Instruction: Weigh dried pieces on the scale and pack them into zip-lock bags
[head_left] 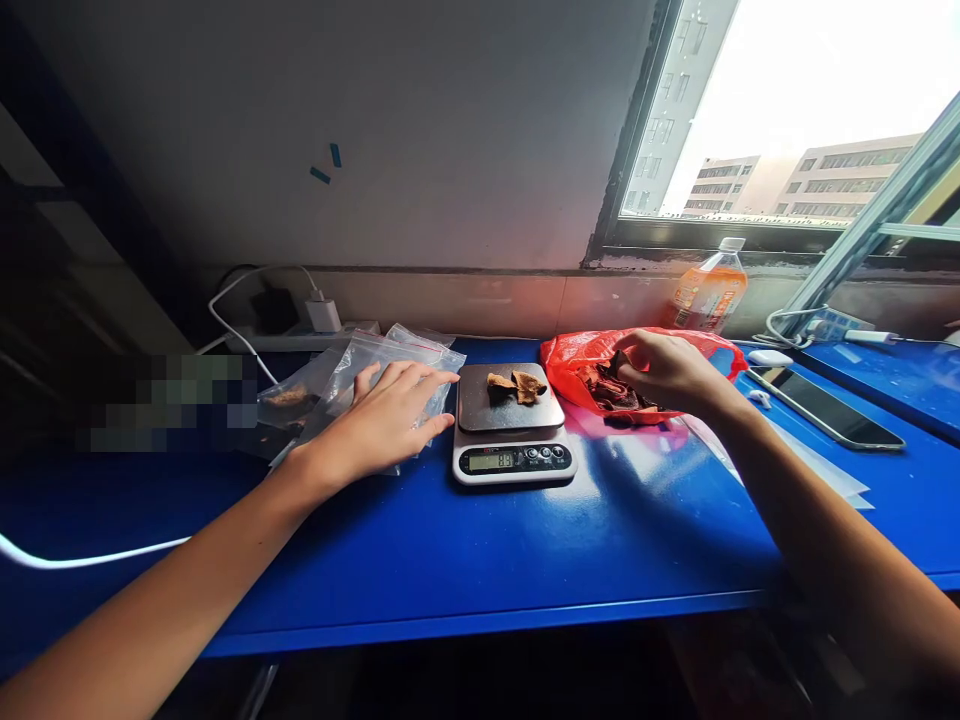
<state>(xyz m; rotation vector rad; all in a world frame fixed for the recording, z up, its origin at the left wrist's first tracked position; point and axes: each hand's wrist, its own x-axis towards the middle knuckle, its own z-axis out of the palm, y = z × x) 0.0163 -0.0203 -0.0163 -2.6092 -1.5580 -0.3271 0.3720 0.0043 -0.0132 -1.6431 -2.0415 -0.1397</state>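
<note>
A small digital kitchen scale (517, 466) stands in the middle of the blue table, its display lit. Two curled, dried brown pieces (529, 388) lie on its metal plate. My left hand (394, 408) rests over clear zip bags (352, 365) left of the scale, fingers spread and fingertips close to the plate's edge. To the right, a red plastic bag (577, 350) lies open, filled with dark reddish-brown dried slices (611, 388). My right hand (667, 368) is over this bag, its fingers pinched on a dark dried slice, partly hidden by the hand.
Behind the red bag stands an orange drink bottle (709, 290). A phone (829, 408), a white earbud case (770, 358) and an earbud lie at right. At back left, a white charger (324, 314) sits in a power strip, with a white cable (90, 557) nearer me.
</note>
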